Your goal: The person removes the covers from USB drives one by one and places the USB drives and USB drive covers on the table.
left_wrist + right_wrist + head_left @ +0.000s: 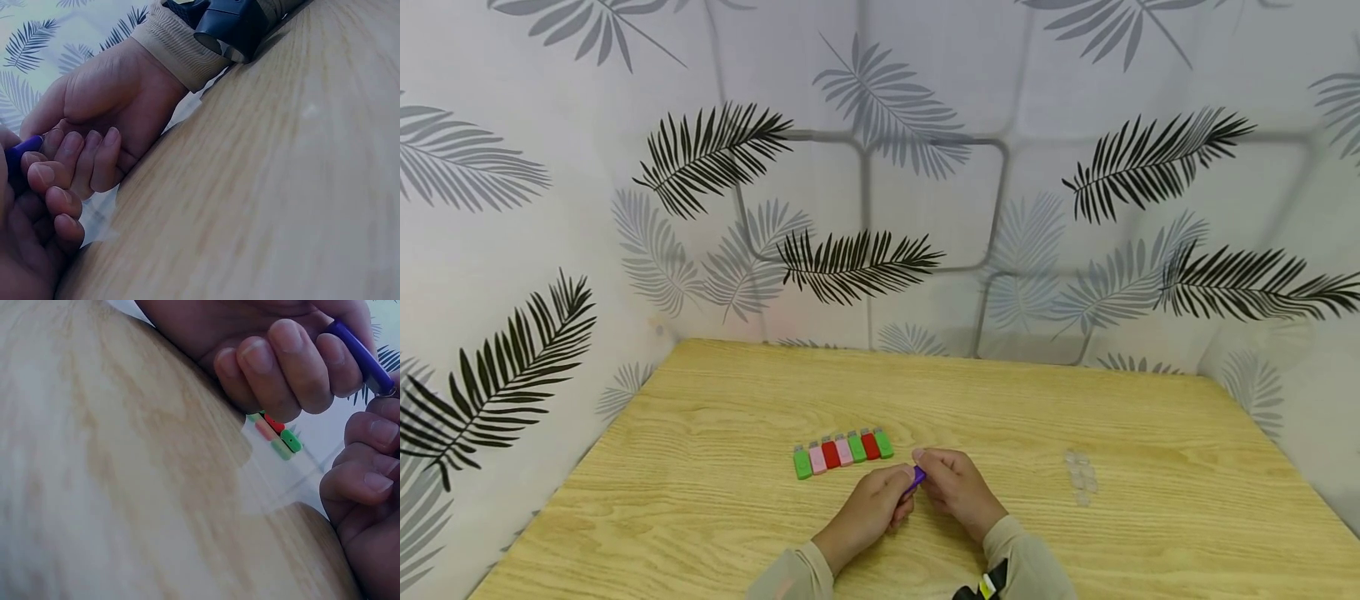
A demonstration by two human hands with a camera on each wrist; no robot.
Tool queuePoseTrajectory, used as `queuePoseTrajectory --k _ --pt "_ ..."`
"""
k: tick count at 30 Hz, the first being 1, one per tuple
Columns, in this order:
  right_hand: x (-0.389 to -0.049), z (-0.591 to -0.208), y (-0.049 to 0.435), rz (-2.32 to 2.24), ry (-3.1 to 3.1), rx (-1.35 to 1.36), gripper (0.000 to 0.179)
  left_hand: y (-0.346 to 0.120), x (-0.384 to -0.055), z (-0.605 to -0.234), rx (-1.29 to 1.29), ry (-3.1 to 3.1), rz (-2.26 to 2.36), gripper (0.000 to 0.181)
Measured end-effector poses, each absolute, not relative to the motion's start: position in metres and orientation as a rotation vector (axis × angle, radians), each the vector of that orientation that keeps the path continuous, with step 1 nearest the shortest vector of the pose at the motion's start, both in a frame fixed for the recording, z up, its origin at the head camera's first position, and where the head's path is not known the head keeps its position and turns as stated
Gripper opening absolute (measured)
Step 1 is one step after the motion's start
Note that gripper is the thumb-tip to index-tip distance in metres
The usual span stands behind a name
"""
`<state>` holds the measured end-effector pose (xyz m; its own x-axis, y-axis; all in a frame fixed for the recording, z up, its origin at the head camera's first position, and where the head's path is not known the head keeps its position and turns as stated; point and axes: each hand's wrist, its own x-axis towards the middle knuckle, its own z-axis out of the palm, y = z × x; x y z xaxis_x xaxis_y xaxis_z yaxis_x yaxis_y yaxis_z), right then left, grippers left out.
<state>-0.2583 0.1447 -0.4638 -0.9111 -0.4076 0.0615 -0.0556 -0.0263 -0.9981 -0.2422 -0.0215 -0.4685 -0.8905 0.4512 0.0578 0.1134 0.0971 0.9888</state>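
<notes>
A purple USB stick (pixel 917 477) is held between both hands, just above the wooden table. My left hand (pixel 868 504) grips its body between thumb and curled fingers. At the other end, my right hand (pixel 958 492) pinches the tip, covering most of it. In the right wrist view, the purple stick (pixel 359 356) slants down from the left hand (pixel 281 362) towards the right hand's fingers (pixel 378 431), with a bit of metal showing at the lower end. The left wrist view shows only a short purple part of the stick (pixel 25 150) between the hands.
A row of several USB sticks (pixel 842 452), green, pink and red, lies left of the hands with metal plugs facing away. Several small clear caps (pixel 1081 477) lie to the right on the wooden table (pixel 1187 500). A leaf-patterned curtain (pixel 925 208) hangs behind.
</notes>
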Motion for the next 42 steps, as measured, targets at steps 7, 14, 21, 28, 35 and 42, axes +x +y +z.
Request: queuePoseTrajectory --k 7,14,21,28,35,42 --pt "-0.2583 -0.4639 0.1462 -2.049 1.989 -0.462 0.050 -0.0222 -0.2409 -0.4665 0.534 2.086 1.895 0.042" --pt "-0.2572 -0.4619 0.1469 -2.037 1.988 -0.456 0.048 -0.0222 -0.2422 -0.4666 0.527 2.077 1.898 0.040" --pt "-0.2575 -0.4628 0.1464 -2.031 2.003 -0.469 0.049 -0.0228 -0.2417 -0.4653 0.520 2.072 1.930 0.039" --pt "-0.2580 -0.4640 0.1451 -2.062 2.017 -0.390 0.049 -0.0237 -0.2412 -0.4635 0.509 2.064 1.952 0.038" --pt "-0.2579 -0.4640 0.1446 -2.090 2.030 -0.370 0.048 -0.0245 -0.2423 -0.4655 0.563 2.062 1.962 0.040" --pt "-0.2590 -0.4661 0.1468 -2.106 1.997 -0.386 0.051 -0.0245 -0.2421 -0.4664 0.615 2.059 1.958 0.042"
